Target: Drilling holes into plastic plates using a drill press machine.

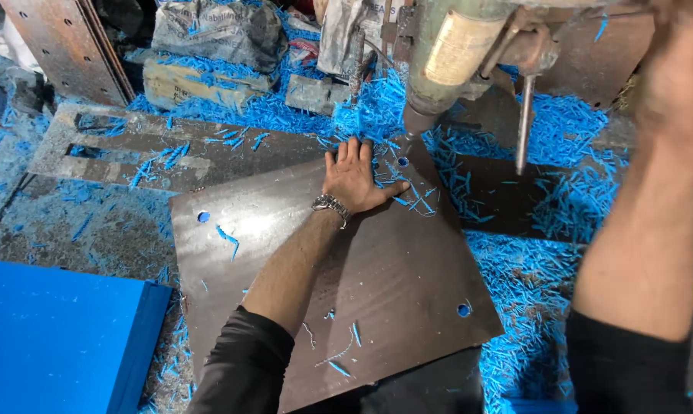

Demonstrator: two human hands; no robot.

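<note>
**Plate pinned flat beneath the drill**

Dark square metal plate (377, 284) lying flat on the machine bed, 3 round holes visible near its corners, far corner tucked under the drill head (446, 61). Left hand (354, 180) spread open, palm pressing down on that far corner, fingers just beside the spindle; wristwatch (330, 204) at the wrist. Right hand (680, 69) raised at the upper right by the machine, blurred; cannot tell whether clenched or grasping anything. Thin feed lever (524, 123) hanging between. Blue shavings (569, 130) heaped all around, some scattered on the plate. Blue panel (63, 330) at lower left.

Risks, as judged: plate unclamped, so likely to spin if the bit grabs; fingers close to the spindle; loose shavings under the palm likely to cause slipping.
</note>
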